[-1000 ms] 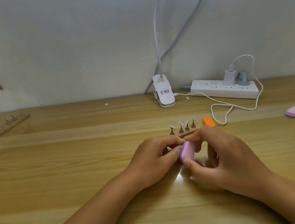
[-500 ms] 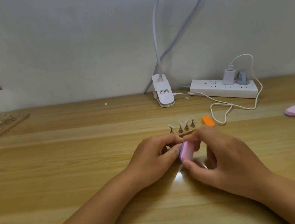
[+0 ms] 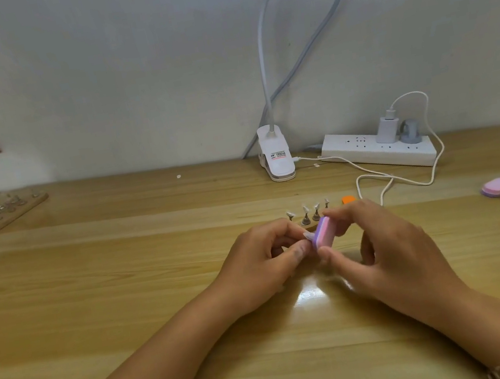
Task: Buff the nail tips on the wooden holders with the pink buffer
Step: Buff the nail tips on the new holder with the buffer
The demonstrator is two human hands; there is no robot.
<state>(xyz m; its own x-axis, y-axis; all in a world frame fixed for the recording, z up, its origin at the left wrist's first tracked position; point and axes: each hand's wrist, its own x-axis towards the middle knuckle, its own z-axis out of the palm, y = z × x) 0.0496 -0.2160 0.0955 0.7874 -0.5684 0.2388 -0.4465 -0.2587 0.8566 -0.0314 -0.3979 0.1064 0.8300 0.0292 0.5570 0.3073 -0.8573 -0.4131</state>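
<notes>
While the left hand (image 3: 264, 262) pinches 1 nail tip (image 3: 308, 235), the right hand (image 3: 389, 248) fingers (image 3: 345, 214) grip the pink buffer (image 3: 324, 234) against its right side.

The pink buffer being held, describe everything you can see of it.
The pink buffer is a small rounded block, pink face with a lilac layer, seemingly foam. The right hand pinches it, tilted on edge above the table, lilac side against a nail tip pinched by the left hand.
</notes>
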